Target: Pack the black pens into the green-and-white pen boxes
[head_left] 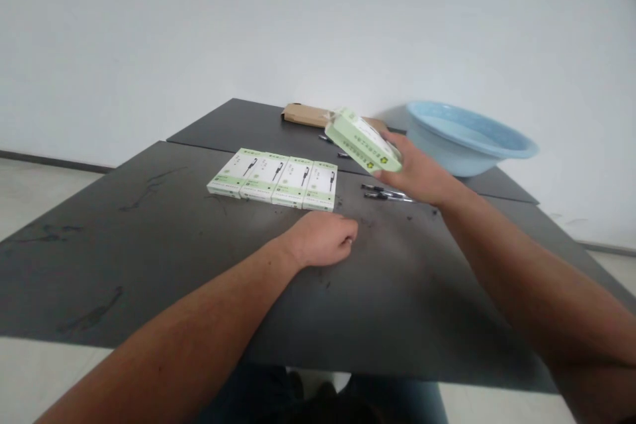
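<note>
A green-and-white pen box [365, 140] is tilted in the air, gripped at its right end by my right hand [410, 169]. Its other end points toward the far left, with something clear and loose there that is blurred. My left hand [325, 238] rests on the dark table as a loose fist, and nothing sticks out of it. Just beyond that hand, several matching pen boxes [278, 177] lie flat side by side in a row. Beneath the raised box and my right hand are several black-and-clear pens [387, 194], partly covered.
A light blue basin [447, 146] stands at the back right, close to my right forearm. A long brown cardboard box [305, 114] lies along the back by the white wall [318, 20]. Dark smudges mark the table [163, 258], and a seam crosses it.
</note>
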`<state>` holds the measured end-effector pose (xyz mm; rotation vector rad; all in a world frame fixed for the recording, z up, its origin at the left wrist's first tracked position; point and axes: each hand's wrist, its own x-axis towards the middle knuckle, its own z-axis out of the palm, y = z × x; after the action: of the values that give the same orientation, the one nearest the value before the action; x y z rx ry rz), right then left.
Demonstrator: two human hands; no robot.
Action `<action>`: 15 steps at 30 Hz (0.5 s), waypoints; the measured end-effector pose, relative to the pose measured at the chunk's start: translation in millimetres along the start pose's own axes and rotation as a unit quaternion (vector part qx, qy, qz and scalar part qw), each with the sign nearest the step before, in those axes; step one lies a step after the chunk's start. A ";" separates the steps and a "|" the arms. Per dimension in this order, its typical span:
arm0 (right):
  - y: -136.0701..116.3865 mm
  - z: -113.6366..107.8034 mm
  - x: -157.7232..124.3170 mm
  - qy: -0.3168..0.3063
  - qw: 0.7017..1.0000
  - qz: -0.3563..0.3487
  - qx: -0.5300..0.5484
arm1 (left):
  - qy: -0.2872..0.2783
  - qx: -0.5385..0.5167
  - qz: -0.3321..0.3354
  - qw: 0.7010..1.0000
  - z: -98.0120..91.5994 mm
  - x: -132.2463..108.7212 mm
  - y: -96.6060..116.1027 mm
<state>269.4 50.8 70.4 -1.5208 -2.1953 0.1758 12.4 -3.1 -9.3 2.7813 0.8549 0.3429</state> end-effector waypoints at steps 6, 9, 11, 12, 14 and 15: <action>47.2 -16.1 -146.6 0.000 0.995 0.083 -0.048 | -0.002 0.006 -0.024 1.000 3.8 3.2 -5.6; 81.0 -25.9 -207.1 0.024 0.988 0.143 -0.055 | -0.008 0.000 -0.043 0.999 4.5 5.0 -7.2; 104.9 -32.5 -239.6 0.048 0.976 0.199 -0.074 | -0.008 -0.004 -0.050 0.999 4.2 5.8 -7.4; 116.3 -35.3 -253.2 0.055 0.969 0.225 -0.087 | -0.008 -0.005 -0.052 0.999 3.8 6.1 -7.2; 136.5 -40.1 -274.4 0.057 0.956 0.262 -0.117 | -0.008 -0.009 -0.057 0.998 3.1 6.6 -6.8; 145.2 -42.3 -282.2 0.061 0.952 0.268 -0.134 | -0.007 -0.011 -0.059 0.998 2.7 6.7 -6.7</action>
<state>491.5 -157.8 -27.9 -2.1951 -1.7161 -0.0517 15.0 5.8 -12.6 2.6952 1.0008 0.3098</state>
